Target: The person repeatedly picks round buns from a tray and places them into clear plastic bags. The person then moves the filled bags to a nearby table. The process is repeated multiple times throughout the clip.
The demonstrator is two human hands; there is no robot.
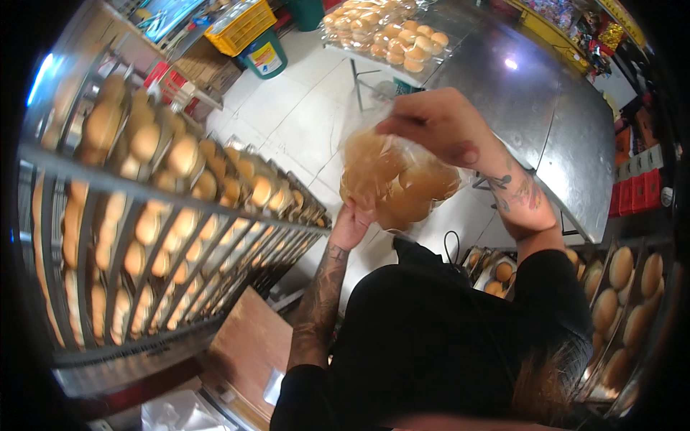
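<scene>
A clear plastic bag of round bread buns (399, 180) is held up in front of my body, over the tiled floor. My left hand (354, 218) supports the bag from below at its left side, its fingers partly hidden by the plastic. At the top of the bag, my right hand (418, 121) grips the gathered plastic with bent fingers, slightly blurred. More bagged buns (412, 46) lie on the far end of the metal table.
A tall metal rack (178, 199) filled with trays of buns stands at left. The stainless steel table (517, 81) extends at upper right. More bun trays (620, 301) are at lower right. A wooden board (250, 345) lies at lower left; a yellow crate (240, 27) rests on a green bin.
</scene>
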